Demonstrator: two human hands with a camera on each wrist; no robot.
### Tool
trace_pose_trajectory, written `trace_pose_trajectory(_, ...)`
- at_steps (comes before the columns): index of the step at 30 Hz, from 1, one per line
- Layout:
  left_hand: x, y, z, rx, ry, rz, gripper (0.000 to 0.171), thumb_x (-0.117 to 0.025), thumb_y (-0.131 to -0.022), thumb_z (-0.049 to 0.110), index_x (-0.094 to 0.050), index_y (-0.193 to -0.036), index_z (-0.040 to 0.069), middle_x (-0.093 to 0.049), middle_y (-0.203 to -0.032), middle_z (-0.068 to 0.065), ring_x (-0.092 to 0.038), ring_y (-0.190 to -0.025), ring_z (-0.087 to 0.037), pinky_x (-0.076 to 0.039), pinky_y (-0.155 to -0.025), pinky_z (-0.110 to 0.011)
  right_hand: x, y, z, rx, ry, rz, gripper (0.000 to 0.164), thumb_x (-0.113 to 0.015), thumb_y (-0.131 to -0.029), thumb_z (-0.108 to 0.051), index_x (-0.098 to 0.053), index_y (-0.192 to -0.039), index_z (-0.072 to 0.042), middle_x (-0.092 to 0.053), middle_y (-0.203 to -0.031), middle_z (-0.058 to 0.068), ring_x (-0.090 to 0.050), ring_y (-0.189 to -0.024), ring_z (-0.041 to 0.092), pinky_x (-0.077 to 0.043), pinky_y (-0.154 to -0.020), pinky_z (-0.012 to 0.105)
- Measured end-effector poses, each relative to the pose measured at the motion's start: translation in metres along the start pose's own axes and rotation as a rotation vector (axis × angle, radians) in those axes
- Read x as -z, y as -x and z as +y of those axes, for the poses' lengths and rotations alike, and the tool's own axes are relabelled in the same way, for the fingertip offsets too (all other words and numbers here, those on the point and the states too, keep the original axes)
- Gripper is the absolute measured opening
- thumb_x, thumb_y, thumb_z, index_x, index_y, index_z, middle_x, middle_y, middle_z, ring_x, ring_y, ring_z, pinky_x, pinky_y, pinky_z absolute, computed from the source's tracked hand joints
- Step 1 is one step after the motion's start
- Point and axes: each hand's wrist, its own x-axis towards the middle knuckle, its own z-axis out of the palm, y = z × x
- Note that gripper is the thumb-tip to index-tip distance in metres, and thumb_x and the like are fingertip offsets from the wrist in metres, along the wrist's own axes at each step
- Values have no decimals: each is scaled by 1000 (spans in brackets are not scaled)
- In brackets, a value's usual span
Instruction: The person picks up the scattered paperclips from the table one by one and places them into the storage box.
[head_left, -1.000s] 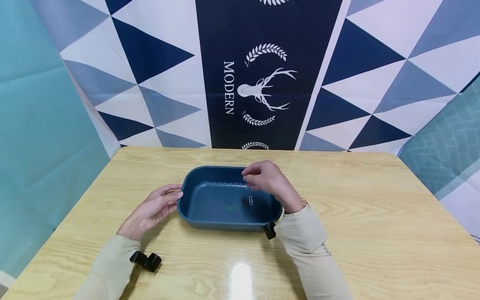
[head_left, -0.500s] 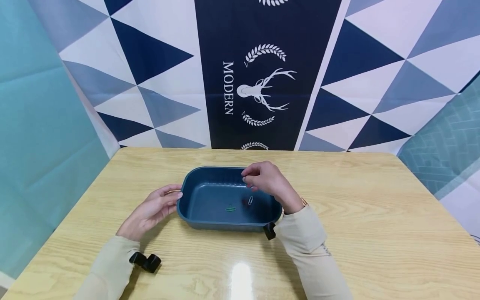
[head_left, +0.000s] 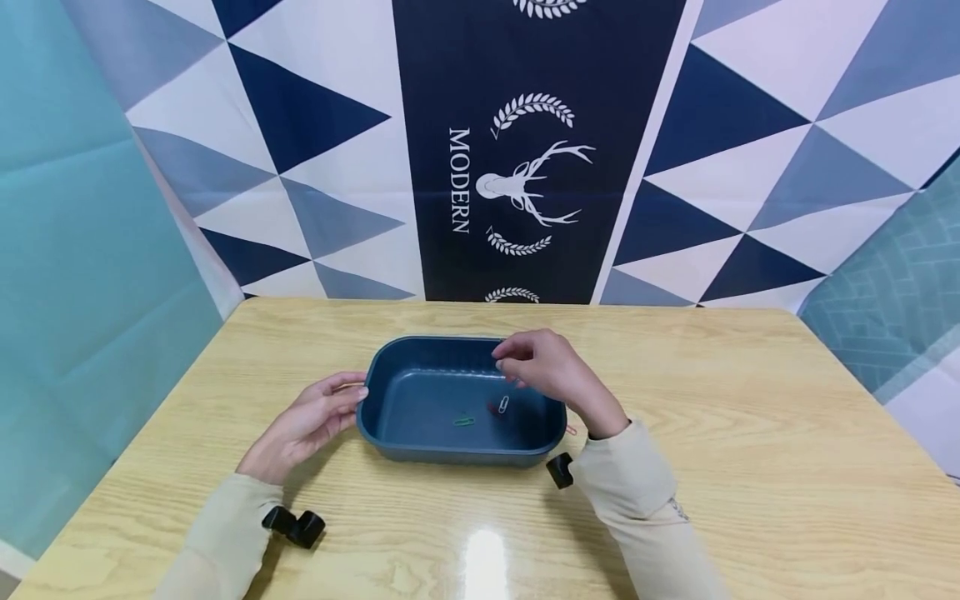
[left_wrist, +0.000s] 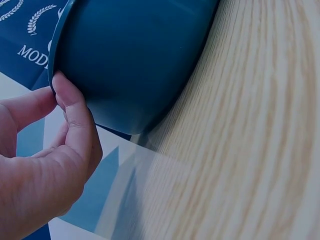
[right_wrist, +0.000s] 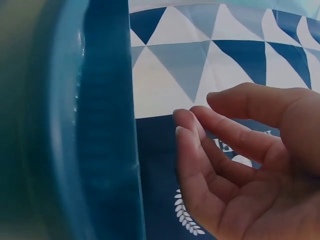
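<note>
My left hand (head_left: 315, 417) pinches the left rim of a blue rectangular plastic basin (head_left: 420, 454) between thumb and fingers, which the left wrist view shows close up. Inside the basin lie a green paper clip (head_left: 464, 422) and a white paper clip (head_left: 503, 405), with a small dark red patch beside the white one. Over the basin's back right part hovers my right hand (head_left: 551, 367). Its fingers are loosely bent, and in the right wrist view the thumb stands apart from the fingertips with nothing seen between them.
A red paper clip (head_left: 572, 430) lies on the wooden table (head_left: 750, 467) just outside the basin's right end, close to my right wrist. A patterned cloth (head_left: 517, 167) hangs behind the table's back edge. Black camera mounts (head_left: 294, 527) sit at both wrists.
My right hand and forearm have shifted slightly right, and the fingers have loosened. The red clip beside the basin now shows, while an orange clip seen past the wrist is hidden. The left hand stays put.
</note>
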Motion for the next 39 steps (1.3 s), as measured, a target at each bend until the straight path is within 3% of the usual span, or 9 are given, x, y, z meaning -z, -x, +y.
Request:
trace_pose_trajectory(8, 1, 2, 0, 5, 15, 11, 38, -54, -99, 5, -38, -132, -6, -59, -102, -5, -61, -86, -12, -52, -79, -23, 7, 14, 1, 132, 66, 33, 20, -59, -93, -6, -70, -109, -1, -68, -97, 8, -60, -76, 17, -53, -70, 33)
trace_pose_trajectory(19, 0, 2, 1, 11, 19, 17, 40, -55, -99, 5, -37, -134, -7, -59, -104, -6, -60, -88, -12, -52, -80, -23, 19, 38, 17, 310, 185, 48, 16, -62, -91, -4, -71, -105, -2, -68, -93, 0, -59, -79, 13, -52, -67, 29)
trace_pose_trajectory(33, -1, 0, 1, 12, 25, 18, 38, -55, -98, 4, -39, -132, -6, -59, -102, -6, -60, -86, -12, -52, -78, -23, 42, 64, 59, 306, 334, 90, 11, -67, -86, -2, -71, -96, -3, -66, -86, -1, -61, -76, 12, -54, -63, 28)
trace_pose_trajectory(39, 1, 1, 0, 21, 22, 25, 39, -54, -99, 4, -38, -133, -6, -60, -102, -6, -61, -86, -12, -52, -79, -23, 43, 63, 79, 269, 391, 9, 10, -67, -85, -1, -70, -94, -1, -64, -81, -5, -58, -72, 9, -50, -62, 28)
